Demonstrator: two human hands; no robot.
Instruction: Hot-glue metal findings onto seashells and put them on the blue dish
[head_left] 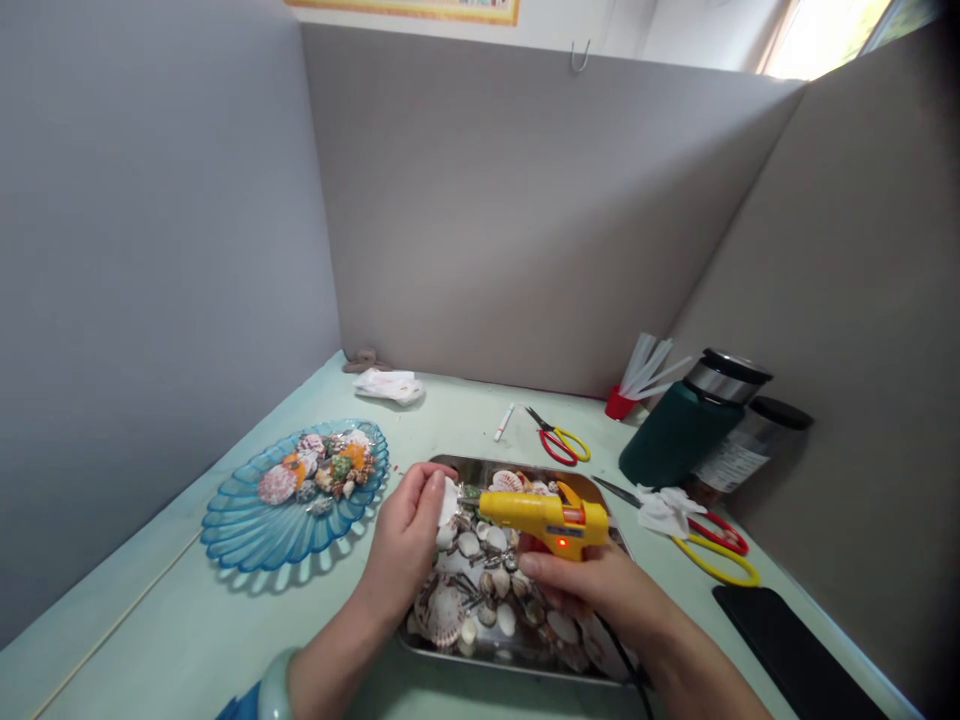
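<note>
My right hand (581,580) is wrapped round the grip of a yellow hot glue gun (525,512), whose small red light is lit. Its nozzle points left, towards my left hand (412,515). Between the fingers of that hand is a flat white piece (448,502), partly hidden; I cannot tell whether it is a shell. The nozzle tip is at or very close to this piece. Below both hands lies a metal tray (517,672) holding many loose shells, among them a ribbed scallop shell (440,612) and small pale ones.
Left stands a blue scalloped glass dish (255,540) with clustered shells. Behind lie a white packet (388,386) and small scissors (559,440). On the right are a red cup (620,403) with glue sticks, a green bottle (679,430), a jar, larger scissors (716,548), crumpled tissue and a black phone (799,645).
</note>
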